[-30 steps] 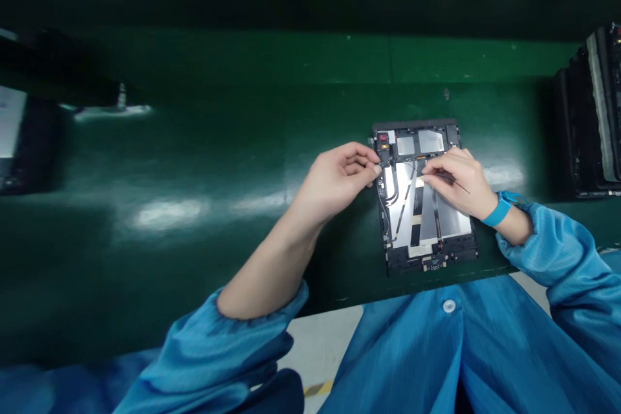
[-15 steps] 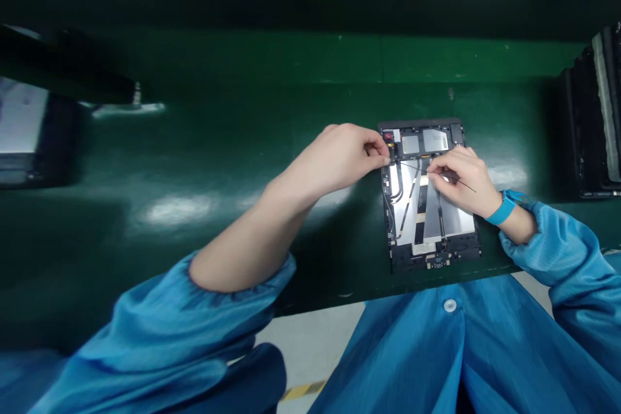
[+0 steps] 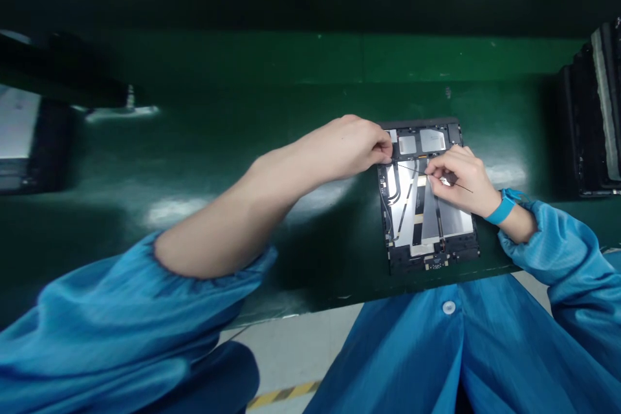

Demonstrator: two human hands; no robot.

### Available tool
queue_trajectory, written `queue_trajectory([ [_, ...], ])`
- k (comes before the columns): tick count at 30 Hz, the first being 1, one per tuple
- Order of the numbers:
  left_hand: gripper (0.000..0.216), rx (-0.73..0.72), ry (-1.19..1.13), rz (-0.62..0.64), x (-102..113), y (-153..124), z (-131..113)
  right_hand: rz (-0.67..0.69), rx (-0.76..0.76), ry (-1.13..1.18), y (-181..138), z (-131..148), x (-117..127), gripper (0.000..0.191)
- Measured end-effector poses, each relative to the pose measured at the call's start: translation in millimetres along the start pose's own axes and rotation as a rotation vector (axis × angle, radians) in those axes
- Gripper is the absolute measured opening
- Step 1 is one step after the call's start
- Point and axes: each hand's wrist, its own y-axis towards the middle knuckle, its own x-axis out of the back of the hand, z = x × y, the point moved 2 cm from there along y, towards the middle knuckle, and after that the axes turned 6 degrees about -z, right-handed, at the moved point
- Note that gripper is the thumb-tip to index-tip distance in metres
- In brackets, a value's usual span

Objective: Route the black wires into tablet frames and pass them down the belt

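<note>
An opened tablet (image 3: 455,223) lies on the green bench with its inside facing up. Silver plates, black ribbon cables and small circuit boards show in it. At its upper left corner, my left hand (image 3: 361,147) has thumb and fingers pinched together; whatever is between them is hidden. Over the tablet's right half, my right hand (image 3: 460,178) is closed in a pinch on a slim black pointed tool (image 3: 412,169). The tool's thin tip reaches left toward my left fingertips, and its other end sticks out past my right palm.
Dark flat devices (image 3: 589,123) stand stacked at the right end of the bench (image 3: 218,142). On the far left lies another device with a silver surface (image 3: 17,123), under a dark bar-like object (image 3: 63,74). The bench's front edge runs just below the tablet.
My left hand has shifted slightly right over the tablet's corner, covering a red part there, and its forearm lies flatter. My right hand has barely moved with the tool.
</note>
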Motion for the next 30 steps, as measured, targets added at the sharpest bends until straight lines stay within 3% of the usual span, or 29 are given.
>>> queue_trajectory([
  [6, 0.022, 0.036, 0.138, -0.049, -2, -8, -17, 0.04, -0.064, 0.003, 0, -1, 7, 0.01],
  [12, 0.014, 0.121, 0.252, -0.133, -7, -19, -39, -0.137, -0.192, -0.081, 15, -15, 28, 0.005],
  [17, 0.025, 0.255, 0.226, -0.135, -27, -28, -65, 0.026, -0.003, -0.278, 27, -18, 25, 0.017],
  [21, 0.034, 0.302, 0.286, -0.127, -42, -28, -81, 0.164, 0.094, -0.292, 21, -13, 28, 0.018],
  [27, 0.035, 0.341, 0.226, -0.12, -48, -25, -85, 0.05, 0.052, -0.217, 12, -16, 30, 0.016],
  [30, 0.029, 0.34, 0.206, -0.158, -50, -26, -82, 0.06, 0.032, -0.198, 12, -18, 25, 0.015],
])
